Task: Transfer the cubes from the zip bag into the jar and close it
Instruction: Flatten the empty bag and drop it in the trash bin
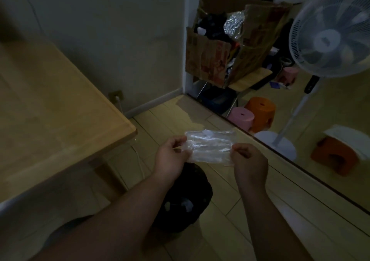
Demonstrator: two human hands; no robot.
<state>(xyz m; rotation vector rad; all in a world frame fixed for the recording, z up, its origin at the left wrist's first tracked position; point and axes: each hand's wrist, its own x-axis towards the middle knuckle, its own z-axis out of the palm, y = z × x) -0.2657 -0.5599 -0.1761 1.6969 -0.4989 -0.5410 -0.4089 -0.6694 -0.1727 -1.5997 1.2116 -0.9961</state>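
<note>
wooden table (50,104) – left | fan (330,38) – right | black bin (184,198) – floor

Clear, crumpled zip bag (210,147) held flat in the air, apparently empty.

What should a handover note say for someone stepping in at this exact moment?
Left hand pinches the left edge of the clear zip bag; right hand pinches its right edge, bag stretched between them above the floor, over a black bin.
The bag looks flat and empty; no cubes seen.
No jar or lid is in view; the wooden table lies to the left.
Transfer and closing cannot be confirmed; find the jar and check it.
</note>
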